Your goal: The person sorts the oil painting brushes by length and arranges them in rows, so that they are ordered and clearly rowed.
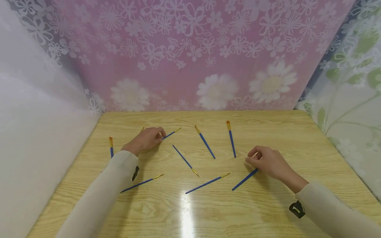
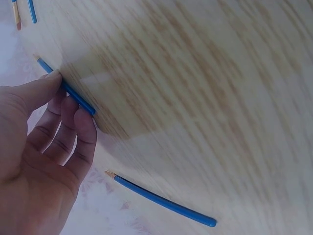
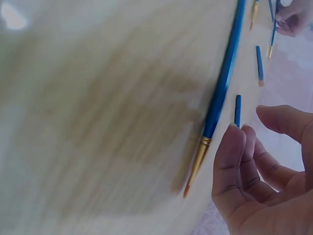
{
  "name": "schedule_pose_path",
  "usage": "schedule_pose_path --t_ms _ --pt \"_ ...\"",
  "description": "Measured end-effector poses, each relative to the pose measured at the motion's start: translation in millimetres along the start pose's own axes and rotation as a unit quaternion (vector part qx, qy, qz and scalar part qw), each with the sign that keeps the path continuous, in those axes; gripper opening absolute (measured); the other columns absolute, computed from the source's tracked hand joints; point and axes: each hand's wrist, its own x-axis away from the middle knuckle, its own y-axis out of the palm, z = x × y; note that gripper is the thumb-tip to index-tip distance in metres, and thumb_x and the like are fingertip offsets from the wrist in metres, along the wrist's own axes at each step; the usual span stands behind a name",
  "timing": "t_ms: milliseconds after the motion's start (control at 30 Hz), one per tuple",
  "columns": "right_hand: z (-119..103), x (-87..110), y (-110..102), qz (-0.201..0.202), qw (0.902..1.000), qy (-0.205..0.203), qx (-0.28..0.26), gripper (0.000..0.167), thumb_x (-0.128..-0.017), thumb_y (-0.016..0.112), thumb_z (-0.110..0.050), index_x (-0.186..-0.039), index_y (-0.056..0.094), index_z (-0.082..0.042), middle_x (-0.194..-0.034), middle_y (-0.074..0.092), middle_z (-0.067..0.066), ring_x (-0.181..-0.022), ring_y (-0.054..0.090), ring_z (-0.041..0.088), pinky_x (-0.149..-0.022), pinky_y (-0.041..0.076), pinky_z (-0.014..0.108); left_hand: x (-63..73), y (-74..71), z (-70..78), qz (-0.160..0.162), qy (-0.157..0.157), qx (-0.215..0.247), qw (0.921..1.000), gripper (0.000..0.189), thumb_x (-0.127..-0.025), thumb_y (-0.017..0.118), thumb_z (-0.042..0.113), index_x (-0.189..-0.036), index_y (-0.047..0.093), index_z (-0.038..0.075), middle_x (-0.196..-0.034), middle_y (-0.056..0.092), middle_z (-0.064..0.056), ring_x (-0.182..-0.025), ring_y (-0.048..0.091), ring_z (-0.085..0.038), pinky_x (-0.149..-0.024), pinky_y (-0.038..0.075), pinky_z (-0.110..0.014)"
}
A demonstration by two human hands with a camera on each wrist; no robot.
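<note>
Between the thumb and fingers of my left hand (image 1: 148,138) is the blue handle of a slim paintbrush (image 1: 170,135); the left wrist view shows this pinch. My right hand (image 1: 268,162) hovers over the lower right of the table, fingers loosely bent and holding nothing. Beneath it lies another blue paintbrush (image 1: 244,179), its bristle end hidden by the hand in the head view. The right wrist view shows that brush's gold ferrule and pointed orange tip (image 3: 198,159), with a gap between it and the fingers.
Several more paintbrushes are spread over the wood-grain table (image 1: 214,218): a flat one (image 1: 232,140), slim ones (image 1: 205,142) in the middle and front, and a flat one (image 1: 111,147) partly behind the left sleeve. A pink flowered cloth (image 1: 184,66) hangs along the back edge.
</note>
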Motion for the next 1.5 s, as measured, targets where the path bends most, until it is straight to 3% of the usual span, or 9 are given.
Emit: schedule_pose_path --t_ms 333,700,1000,1333,1500 --pt "7.2 14.5 14.2 0.002 0.9993 -0.02 0.032 0.018 -0.102 0.078 -0.033 -0.099 0.079 -0.015 -0.083 0.075 -0.005 -0.071 0.06 0.011 -0.065 0.046 0.031 -0.6 0.7 -3.0 -0.005 -0.006 0.007 0.9999 0.022 -0.113 0.061 0.013 -0.134 0.066 0.012 -0.128 0.073 -0.016 -0.117 0.069 -0.033 -0.101 0.057 -0.051" --pt "9.9 15.1 19.1 0.025 0.9955 -0.051 0.075 0.015 -0.1 0.079 -0.024 -0.089 0.075 -0.015 -0.079 0.066 -0.007 -0.07 0.052 0.011 -0.064 0.042 0.03 1.7 1.1 -3.6 -0.002 -0.008 0.002 1.0 0.022 -0.112 0.061 0.013 -0.134 0.067 0.011 -0.128 0.072 -0.016 -0.115 0.069 -0.033 -0.101 0.056 -0.051" --pt "15.1 18.6 15.3 0.018 0.9963 -0.053 0.065 0.007 -0.099 0.079 -0.011 -0.095 0.073 -0.011 -0.092 0.072 -0.001 -0.082 0.064 0.012 -0.069 0.052 0.034 -0.3 0.7 -3.0 -0.006 0.0 0.012 0.9999 0.022 -0.113 0.06 0.012 -0.133 0.067 0.012 -0.127 0.073 -0.015 -0.114 0.07 -0.031 -0.1 0.057 -0.051" --pt "22.7 25.0 8.7 0.013 0.9966 -0.046 0.067 0.022 -0.097 0.081 -0.014 -0.114 0.072 -0.003 -0.099 0.075 0.001 -0.086 0.068 0.014 -0.069 0.053 0.03 1.1 0.0 -0.2 0.002 0.007 0.015 0.9999 0.022 -0.113 0.059 0.01 -0.133 0.068 0.011 -0.124 0.074 -0.014 -0.11 0.07 -0.029 -0.098 0.057 -0.049" --pt "26.3 26.9 3.1 -0.003 0.9964 -0.047 0.071 0.018 -0.098 0.079 -0.011 -0.112 0.074 -0.002 -0.098 0.074 0.002 -0.086 0.068 0.015 -0.069 0.054 0.033 2.2 -2.7 1.0 0.001 0.003 0.01 0.9999 0.023 -0.113 0.057 0.01 -0.135 0.067 0.01 -0.124 0.074 -0.014 -0.111 0.07 -0.03 -0.099 0.058 -0.049"
